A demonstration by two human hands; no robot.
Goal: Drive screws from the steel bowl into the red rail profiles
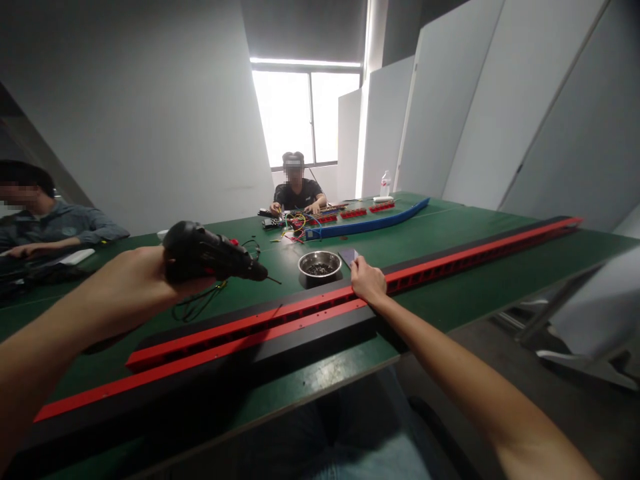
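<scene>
My left hand is closed round the grip of a black power drill, held above the table with its thin bit pointing right. My right hand is closed, its fingertips on the edge of a small dark flat piece and its heel by the red and black rails. Two long rails lie side by side: the nearer red and black rail and the farther one. Just left of the flat piece sits a metal bowl with small dark screws in it.
Across the green table, a person works by coloured wires, a blue curved strip and red blocks. Another person sits at the left. A bottle stands at the back.
</scene>
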